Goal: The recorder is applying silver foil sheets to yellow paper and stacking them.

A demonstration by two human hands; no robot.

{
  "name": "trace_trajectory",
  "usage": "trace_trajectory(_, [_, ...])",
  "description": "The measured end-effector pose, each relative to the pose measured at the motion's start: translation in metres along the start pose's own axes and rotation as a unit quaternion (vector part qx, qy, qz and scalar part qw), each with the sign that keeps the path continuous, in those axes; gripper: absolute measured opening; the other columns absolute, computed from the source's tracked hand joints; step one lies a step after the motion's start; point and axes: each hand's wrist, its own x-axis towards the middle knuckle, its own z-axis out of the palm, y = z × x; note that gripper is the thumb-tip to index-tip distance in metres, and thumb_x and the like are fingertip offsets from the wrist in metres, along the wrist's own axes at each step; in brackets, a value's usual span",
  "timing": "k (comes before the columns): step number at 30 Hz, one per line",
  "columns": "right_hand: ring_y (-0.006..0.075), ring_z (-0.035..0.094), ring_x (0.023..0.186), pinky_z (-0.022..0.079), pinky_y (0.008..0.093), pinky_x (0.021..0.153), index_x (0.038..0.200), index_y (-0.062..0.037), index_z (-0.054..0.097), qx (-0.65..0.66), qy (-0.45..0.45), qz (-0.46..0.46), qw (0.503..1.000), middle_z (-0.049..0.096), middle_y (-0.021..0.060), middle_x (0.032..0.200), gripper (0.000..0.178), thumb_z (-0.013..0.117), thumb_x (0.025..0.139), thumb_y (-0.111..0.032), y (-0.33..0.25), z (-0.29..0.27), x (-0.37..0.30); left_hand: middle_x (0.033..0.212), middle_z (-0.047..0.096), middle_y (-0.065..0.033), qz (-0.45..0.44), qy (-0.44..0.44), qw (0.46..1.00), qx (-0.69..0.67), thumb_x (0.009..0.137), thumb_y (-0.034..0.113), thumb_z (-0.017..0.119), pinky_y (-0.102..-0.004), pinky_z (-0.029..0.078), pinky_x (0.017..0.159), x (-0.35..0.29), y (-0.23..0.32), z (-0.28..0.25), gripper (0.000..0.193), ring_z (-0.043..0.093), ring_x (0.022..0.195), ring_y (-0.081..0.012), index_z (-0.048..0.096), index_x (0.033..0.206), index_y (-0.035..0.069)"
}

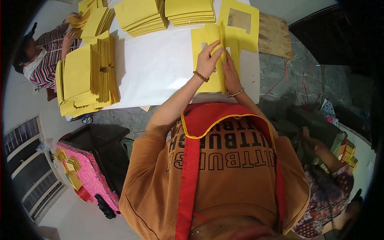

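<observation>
Two hands of yours meet at the same yellow folder (222, 38), which stands on edge right of centre in the upper part of the frame, over other yellow pieces lying flat. Your left hand (210, 60) rests its fingers and thumb against the folder's left side; you cannot tell from this angle whether it pinches the edge. Your right hand (231, 72) lies along the right side, unclenched, with its fingers straight and touching the folder. You wear a beaded bracelet (201, 76) on your left wrist and a bangle (236, 93) on your right.

Under the work is a white desk (148, 68). Near the upper edge you have two neat stacks, a left stack (140, 18) and a right stack (190, 13), and a bigger pile (78, 74) fills the desk's left end. At upper left, a co-worker in a striped top (46, 44) handles more yellow pieces.
</observation>
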Motion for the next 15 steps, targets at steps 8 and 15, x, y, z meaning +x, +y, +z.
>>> trace_trajectory(8, [0.0241, 0.024, 0.127, 0.019, 0.0317, 0.102, 0.132, 0.0048, 0.021, 0.032, 0.029, 0.092, 0.995, 0.026, 0.0177, 0.136, 0.053, 0.041, 0.09, -0.021, -0.013, -0.014, 0.008, 0.063, 0.046, 0.0033, -0.097, 0.014, 0.993, -0.07, 0.084, 0.015, 0.051, -0.0179, 0.026, 0.038, -0.005, 0.005, 0.001, 0.014, 0.035, 0.046, -0.0024, 0.053, 0.094, 0.006])
trace_trajectory(15, [0.018, 0.04, 0.112, 0.031, 0.0279, 0.094, 0.131, 0.0001, 0.028, 0.048, 0.082, -0.046, 0.994, 0.039, 0.0129, 0.127, 0.051, 0.048, 0.088, -0.018, -0.028, -0.037, 0.01, 0.051, 0.039, 0.0017, -0.049, 0.031, 0.996, -0.067, 0.083, 0.014, 0.049, -0.0224, 0.032, 0.033, -0.006, 0.004, -0.003, 0.008, 0.037, 0.04, -0.0059, 0.046, 0.086, 0.007])
